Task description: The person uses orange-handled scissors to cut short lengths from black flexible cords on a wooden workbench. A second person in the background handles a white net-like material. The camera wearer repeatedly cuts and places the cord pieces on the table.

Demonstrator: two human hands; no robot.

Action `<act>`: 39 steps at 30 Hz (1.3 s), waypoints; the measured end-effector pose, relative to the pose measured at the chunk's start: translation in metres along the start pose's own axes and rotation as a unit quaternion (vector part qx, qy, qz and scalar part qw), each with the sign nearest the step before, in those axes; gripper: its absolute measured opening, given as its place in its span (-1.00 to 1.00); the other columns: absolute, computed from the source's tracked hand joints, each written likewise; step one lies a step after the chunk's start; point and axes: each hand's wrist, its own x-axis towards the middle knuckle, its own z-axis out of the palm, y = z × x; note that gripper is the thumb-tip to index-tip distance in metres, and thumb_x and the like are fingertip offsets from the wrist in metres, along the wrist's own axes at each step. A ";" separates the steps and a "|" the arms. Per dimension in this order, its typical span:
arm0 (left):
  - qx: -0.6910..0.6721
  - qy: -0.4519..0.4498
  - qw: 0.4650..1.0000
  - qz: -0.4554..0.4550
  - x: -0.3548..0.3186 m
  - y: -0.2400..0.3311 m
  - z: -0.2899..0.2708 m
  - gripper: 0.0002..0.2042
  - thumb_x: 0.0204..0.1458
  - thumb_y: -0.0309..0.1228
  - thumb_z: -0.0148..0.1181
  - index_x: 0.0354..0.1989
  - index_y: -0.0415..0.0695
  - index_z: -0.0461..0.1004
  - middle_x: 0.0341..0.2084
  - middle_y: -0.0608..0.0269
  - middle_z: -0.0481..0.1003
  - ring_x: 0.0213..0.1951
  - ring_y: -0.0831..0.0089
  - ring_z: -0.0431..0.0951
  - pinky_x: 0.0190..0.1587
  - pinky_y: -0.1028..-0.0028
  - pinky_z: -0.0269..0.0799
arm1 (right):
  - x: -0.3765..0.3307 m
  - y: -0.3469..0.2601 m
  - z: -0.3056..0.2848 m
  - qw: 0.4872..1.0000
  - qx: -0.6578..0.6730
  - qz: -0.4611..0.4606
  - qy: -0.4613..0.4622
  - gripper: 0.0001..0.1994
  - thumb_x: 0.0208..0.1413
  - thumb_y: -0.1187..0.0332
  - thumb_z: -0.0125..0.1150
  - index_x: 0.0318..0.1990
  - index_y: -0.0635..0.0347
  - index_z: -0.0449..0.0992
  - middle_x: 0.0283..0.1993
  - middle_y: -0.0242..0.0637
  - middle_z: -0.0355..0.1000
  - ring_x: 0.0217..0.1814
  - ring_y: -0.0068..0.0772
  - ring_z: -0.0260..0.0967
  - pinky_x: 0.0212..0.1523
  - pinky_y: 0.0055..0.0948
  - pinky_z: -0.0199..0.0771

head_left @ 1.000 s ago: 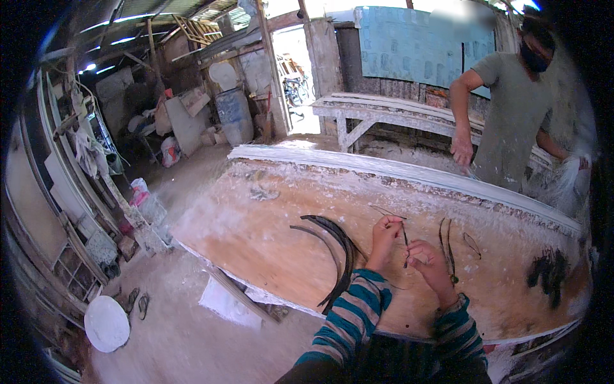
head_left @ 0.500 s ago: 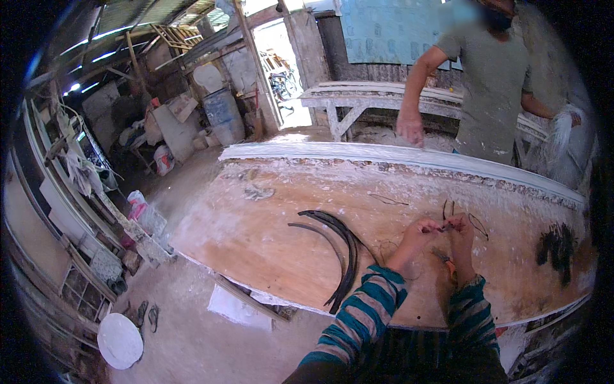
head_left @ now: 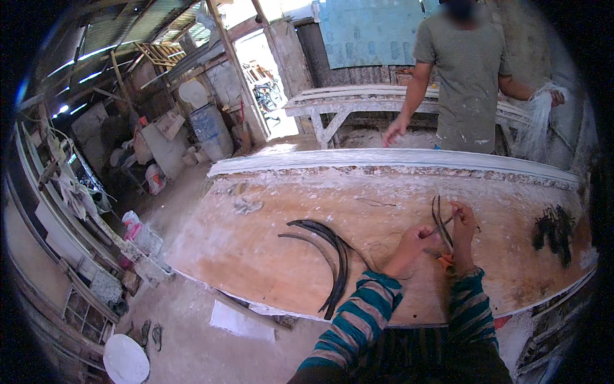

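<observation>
Bright doorway [head_left: 265,83] daylight, dim corners, fisheye-bent edges.

both forearms enter from the lower edge, each covered by a long knitted sleeve. sleeve pattern: horizontal stripes, teal alternating with dark navy or black, with thin pale grey lines between the bands. stripe width is roughly even along the arm. the left sleeve [head_left: 358,320] ends in a ribbed cuff at the wrist; the right sleeve [head_left: 470,307] ends in a matching cuff. both sleeves belong to one garment; its dark striped front shows between the arms at the bottom edge. the left hand [head_left: 412,242] and right hand [head_left: 462,221] are bare: no gloves, rings or watch visible.
</observation>
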 end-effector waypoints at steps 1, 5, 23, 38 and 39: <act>0.020 0.033 0.999 -0.009 -0.001 0.006 0.000 -0.88 -0.04 -0.38 0.15 -0.44 -0.15 0.42 -0.58 0.45 0.39 -0.49 0.64 0.34 -0.43 0.58 0.26 | -0.002 0.001 -0.002 1.000 -0.002 -0.006 0.012 -0.88 0.06 0.45 0.09 -0.23 0.18 0.48 -0.27 -0.42 0.29 -0.26 -0.59 0.21 -0.24 -0.60 0.22; 0.026 0.189 0.981 0.020 0.002 0.006 -0.011 -0.87 -0.09 -0.42 0.20 -0.53 -0.17 0.40 -0.67 0.48 0.31 -0.57 0.70 0.26 -0.50 0.64 0.17 | -0.010 -0.010 0.003 0.995 0.091 -0.012 0.030 -0.94 -0.02 0.48 0.16 -0.35 0.18 0.49 -0.28 -0.38 0.27 -0.25 -0.54 0.22 -0.22 -0.58 0.22; 0.031 0.352 0.934 0.055 0.002 -0.002 -0.047 -0.86 0.02 -0.38 0.11 -0.38 -0.19 0.45 -0.58 0.38 0.41 -0.58 0.65 0.31 -0.53 0.63 0.24 | -0.049 -0.086 0.027 0.905 0.164 -0.100 -0.380 -0.88 -0.12 0.46 0.25 -0.36 0.18 0.53 -0.24 -0.28 0.36 -0.19 -0.37 0.28 -0.09 -0.42 0.24; -0.028 -0.013 1.000 0.001 0.001 -0.007 -0.037 -0.92 -0.01 -0.47 0.09 -0.34 -0.18 0.42 -0.50 0.42 0.43 -0.39 0.63 0.39 -0.32 0.60 0.31 | -0.029 -0.064 0.015 0.982 0.128 0.100 -0.094 -0.93 -0.19 0.53 0.22 -0.51 0.22 0.44 -0.52 -0.34 0.37 -0.40 -0.46 0.32 -0.34 -0.48 0.30; -0.038 -0.053 0.998 -0.020 -0.001 -0.007 -0.034 -0.92 -0.01 -0.47 0.10 -0.34 -0.16 0.42 -0.49 0.42 0.43 -0.40 0.64 0.39 -0.32 0.60 0.31 | -0.027 -0.055 0.014 0.990 0.104 0.068 -0.067 -0.93 -0.19 0.54 0.21 -0.50 0.22 0.44 -0.52 -0.34 0.37 -0.40 -0.46 0.32 -0.35 -0.47 0.30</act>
